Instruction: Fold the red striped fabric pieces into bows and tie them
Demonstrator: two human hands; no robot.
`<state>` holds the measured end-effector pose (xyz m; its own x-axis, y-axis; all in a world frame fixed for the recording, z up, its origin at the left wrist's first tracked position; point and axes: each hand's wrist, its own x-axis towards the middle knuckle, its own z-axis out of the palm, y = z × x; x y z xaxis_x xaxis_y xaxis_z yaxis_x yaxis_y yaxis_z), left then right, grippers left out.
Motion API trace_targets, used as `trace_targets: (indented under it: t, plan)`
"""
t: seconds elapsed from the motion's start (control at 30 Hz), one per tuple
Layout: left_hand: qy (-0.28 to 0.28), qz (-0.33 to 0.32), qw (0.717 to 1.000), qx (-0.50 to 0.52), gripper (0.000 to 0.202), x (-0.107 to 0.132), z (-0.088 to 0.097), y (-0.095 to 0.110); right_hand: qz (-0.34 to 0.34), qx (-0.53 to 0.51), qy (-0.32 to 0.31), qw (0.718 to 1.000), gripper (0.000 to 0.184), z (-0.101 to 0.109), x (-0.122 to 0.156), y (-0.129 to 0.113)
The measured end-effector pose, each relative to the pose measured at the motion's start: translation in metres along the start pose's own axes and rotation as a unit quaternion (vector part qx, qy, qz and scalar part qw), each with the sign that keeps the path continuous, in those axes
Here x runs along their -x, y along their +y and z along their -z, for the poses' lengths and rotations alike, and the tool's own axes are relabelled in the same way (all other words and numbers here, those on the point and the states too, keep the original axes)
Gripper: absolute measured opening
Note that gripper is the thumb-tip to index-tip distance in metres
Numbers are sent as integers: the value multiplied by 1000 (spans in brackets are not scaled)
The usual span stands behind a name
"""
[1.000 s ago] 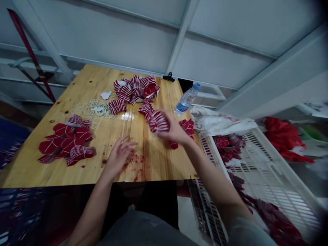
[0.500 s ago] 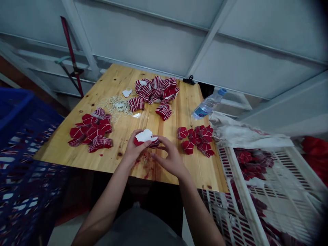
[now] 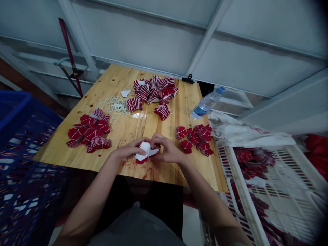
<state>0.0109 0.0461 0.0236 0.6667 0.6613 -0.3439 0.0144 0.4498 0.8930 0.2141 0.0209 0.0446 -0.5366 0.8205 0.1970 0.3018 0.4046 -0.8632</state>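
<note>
Over the front of the wooden table, my left hand [image 3: 129, 150] grips a small stack of cut fabric pieces [image 3: 141, 158], red at the edge with white on top, its thumb pressed on the white face. My right hand [image 3: 165, 148] is closed on the right end of the same stack, fingers curled round it. Whether a band lies in its fingers is hidden. Just beyond the left hand, a single rubber band [image 3: 131, 136] lies on the wood. Farther back is a heap of pale rubber bands [image 3: 116, 106].
On the table [image 3: 123, 126] sit red bundles at left [image 3: 89, 131], red bundles at right [image 3: 196, 138] and striped pieces [image 3: 156, 89] at the back. A water bottle [image 3: 207, 102] stands near the right edge. A blue crate [image 3: 15, 102] flanks the left, a white crate [image 3: 246, 191] the right.
The stack has come nearer to my body and tilted. My right hand, open beside it before, has closed on its right end. A lone rubber band now shows beyond my left hand.
</note>
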Motion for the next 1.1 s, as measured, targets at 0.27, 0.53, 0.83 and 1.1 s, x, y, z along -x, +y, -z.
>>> trace_targets:
  t: [0.27, 0.53, 0.83, 1.1]
  plan:
    - [132, 26, 989, 64, 44, -3, 6, -15, -19, -4, 146, 989, 25, 2, 6, 6]
    - [93, -53, 989, -104, 55, 9, -11, 4, 113, 249, 104, 956, 17, -8, 7, 0]
    - [163, -114, 909, -365, 44, 3, -8, 16, 49, 336, 51, 939, 17, -11, -7, 3]
    - [244, -78, 832, -491, 42, -7, -5, 9, 45, 148, 102, 983, 9, -7, -20, 18]
